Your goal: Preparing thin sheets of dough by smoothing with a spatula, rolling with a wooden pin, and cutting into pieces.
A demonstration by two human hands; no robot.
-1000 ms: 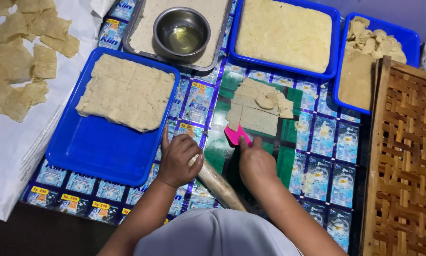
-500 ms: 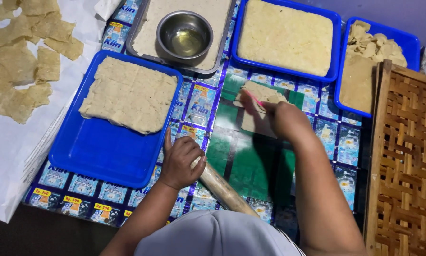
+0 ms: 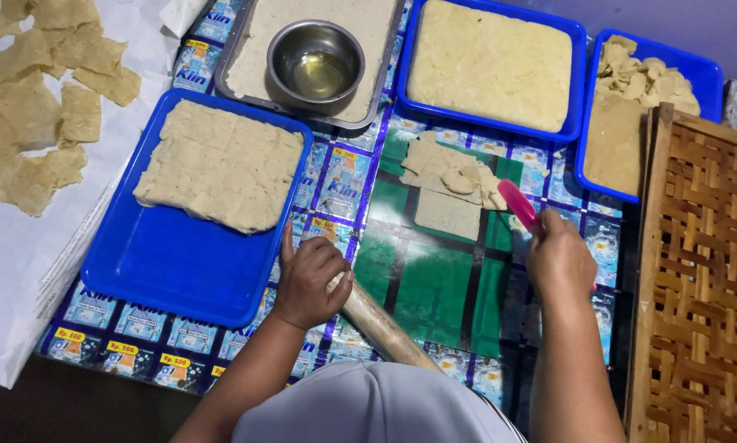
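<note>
My left hand (image 3: 309,280) rests closed on the upper end of a wooden rolling pin (image 3: 381,325) that lies slanted on the green mat (image 3: 434,287). My right hand (image 3: 559,262) grips a pink scraper (image 3: 517,203), its blade touching the right side of a heap of thin dough pieces (image 3: 449,180) on the mat. Left of my left hand stands a blue tray (image 3: 180,262) with a cut sheet of dough (image 3: 221,164) in its upper half.
A steel bowl of oil (image 3: 317,62) sits in a grey tray of dough. Two more blue trays (image 3: 577,90) (image 3: 705,78) hold dough at the back. A woven bamboo rack (image 3: 700,287) lies at right; dough squares (image 3: 32,123) on white sacking at left.
My right hand swept the pink scraper from the mat's middle up to the dough heap, then out to its right side. The dough pieces are pushed together farther back. My left hand stayed put.
</note>
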